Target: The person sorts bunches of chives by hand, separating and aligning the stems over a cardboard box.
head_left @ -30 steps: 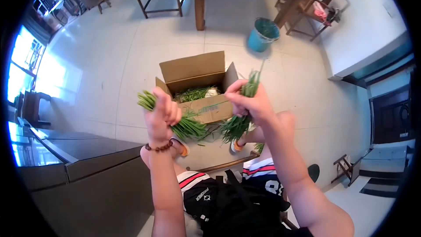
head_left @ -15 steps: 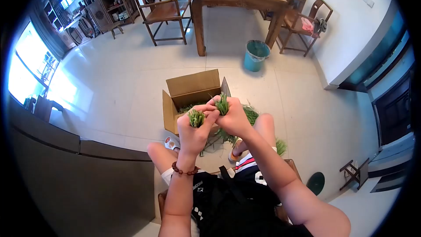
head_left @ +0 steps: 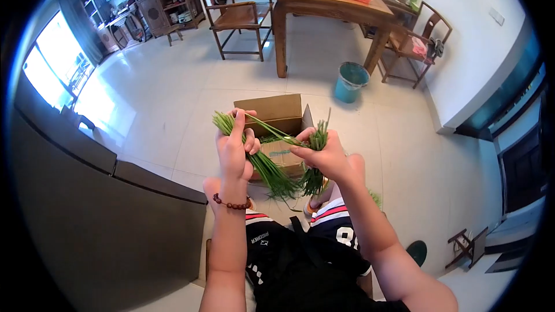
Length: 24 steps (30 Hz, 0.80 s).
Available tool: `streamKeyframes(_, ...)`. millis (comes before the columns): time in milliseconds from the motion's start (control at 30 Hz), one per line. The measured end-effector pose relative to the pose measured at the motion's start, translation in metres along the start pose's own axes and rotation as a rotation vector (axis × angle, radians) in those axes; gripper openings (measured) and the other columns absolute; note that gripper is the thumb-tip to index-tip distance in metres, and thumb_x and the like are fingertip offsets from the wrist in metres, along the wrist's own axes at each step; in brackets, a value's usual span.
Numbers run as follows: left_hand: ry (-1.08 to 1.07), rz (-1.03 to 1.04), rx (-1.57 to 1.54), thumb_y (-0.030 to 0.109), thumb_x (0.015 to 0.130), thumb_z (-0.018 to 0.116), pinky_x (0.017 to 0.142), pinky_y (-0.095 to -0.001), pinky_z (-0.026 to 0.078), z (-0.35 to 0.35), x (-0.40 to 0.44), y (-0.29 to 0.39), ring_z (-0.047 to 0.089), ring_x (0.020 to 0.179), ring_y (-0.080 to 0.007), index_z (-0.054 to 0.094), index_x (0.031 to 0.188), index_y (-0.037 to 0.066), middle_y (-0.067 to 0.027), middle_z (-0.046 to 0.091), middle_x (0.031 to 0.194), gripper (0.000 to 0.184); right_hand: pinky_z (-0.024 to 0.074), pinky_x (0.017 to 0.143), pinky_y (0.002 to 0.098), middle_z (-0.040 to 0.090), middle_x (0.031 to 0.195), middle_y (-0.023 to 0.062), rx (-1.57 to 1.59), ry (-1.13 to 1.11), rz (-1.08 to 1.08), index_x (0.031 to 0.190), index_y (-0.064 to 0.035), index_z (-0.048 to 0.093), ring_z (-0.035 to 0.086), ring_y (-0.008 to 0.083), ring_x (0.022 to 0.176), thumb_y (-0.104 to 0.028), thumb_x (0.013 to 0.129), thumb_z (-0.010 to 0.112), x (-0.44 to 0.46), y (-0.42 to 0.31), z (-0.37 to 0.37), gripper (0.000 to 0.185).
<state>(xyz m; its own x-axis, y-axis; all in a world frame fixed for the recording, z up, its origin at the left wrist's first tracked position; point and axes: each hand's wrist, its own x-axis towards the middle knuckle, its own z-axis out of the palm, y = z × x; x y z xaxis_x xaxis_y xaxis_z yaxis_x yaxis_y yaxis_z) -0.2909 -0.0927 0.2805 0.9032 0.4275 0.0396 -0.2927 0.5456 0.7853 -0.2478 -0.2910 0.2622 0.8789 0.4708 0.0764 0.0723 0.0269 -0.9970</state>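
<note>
Below the fingers [head_left: 239,127], dark shorts [head_left: 269,232] read "RIGORER" and "8". The left hand [head_left: 233,147] grips one green-stalk bundle [head_left: 267,169]; the right hand [head_left: 329,156] clasps another bundle [head_left: 313,182]; a stalk [head_left: 274,130] spans between. Beyond the fingers, a carton [head_left: 290,153] bears illegible print.

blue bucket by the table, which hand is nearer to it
Right. The right hand is short of the blue bucket and slightly left of it; the left hand is also short of it but much farther left.
</note>
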Motion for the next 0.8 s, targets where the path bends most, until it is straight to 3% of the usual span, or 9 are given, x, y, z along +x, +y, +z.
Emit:
streamKeyframes(67,0.001,-0.009,-0.03,0.022,0.105,0.059,0.045,-0.0233,0.034,-0.013,0.009,-0.004,0.037,0.05,-0.0052,0.057,0.108,0.005,-0.0076,0.065,0.108,0.017,0.0388,0.049,0.0224,0.059,0.063,-0.0032,0.114,-0.027,0.033,0.086,-0.0009,0.068,0.052,0.0042,0.053,-0.011,0.084,0.081,-0.002,0.0,0.0,0.016)
streamKeyframes(467,0.122,0.05,-0.064,0.02,0.104,0.059,0.046,-0.0231,0.033,-0.045,0.044,0.003,0.036,0.053,-0.0047,0.058,0.104,0.008,-0.0057,0.066,0.107,0.013,0.0389,0.046,0.0235,0.057,0.064,-0.0001,0.127,-0.031,0.09,0.091,-0.0004,0.066,0.051,0.0073,0.051,-0.007,0.089,0.075,0.008,0.016,-0.014,0.011)
streamKeyframes(600,0.114,0.066,0.002,0.021,0.103,0.062,0.048,-0.0236,0.031,-0.044,0.046,0.003,0.035,0.052,-0.0048,0.057,0.105,0.006,-0.0066,0.068,0.111,0.016,0.0388,0.045,0.022,0.057,0.064,-0.0023,-0.064,0.141,0.057,0.088,-0.0007,0.07,0.051,0.0051,0.051,-0.009,0.087,0.076,0.017,0.025,-0.027,0.011)
streamKeyframes(667,0.134,0.063,0.007,0.02,0.103,0.062,0.046,-0.0235,0.03,-0.042,0.048,0.001,0.035,0.05,-0.0046,0.057,0.105,0.006,-0.0067,0.069,0.109,0.014,0.0425,0.054,0.0231,0.064,0.07,-0.002,-0.225,0.206,-0.012,0.089,-0.0005,0.071,0.053,0.0036,0.06,-0.008,0.089,0.076,0.02,0.026,-0.034,0.009)
streamKeyframes(800,0.115,0.082,0.072,0.018,0.102,0.063,0.044,-0.0227,0.031,-0.041,0.05,-0.01,0.037,0.048,-0.0035,0.058,0.107,0.008,-0.007,0.069,0.105,0.012,0.0442,0.057,0.0233,0.065,0.069,-0.0022,-0.256,0.125,-0.115,0.089,-0.001,0.072,0.056,0.0045,0.063,-0.011,0.088,0.077,0.02,0.008,-0.011,0.011)
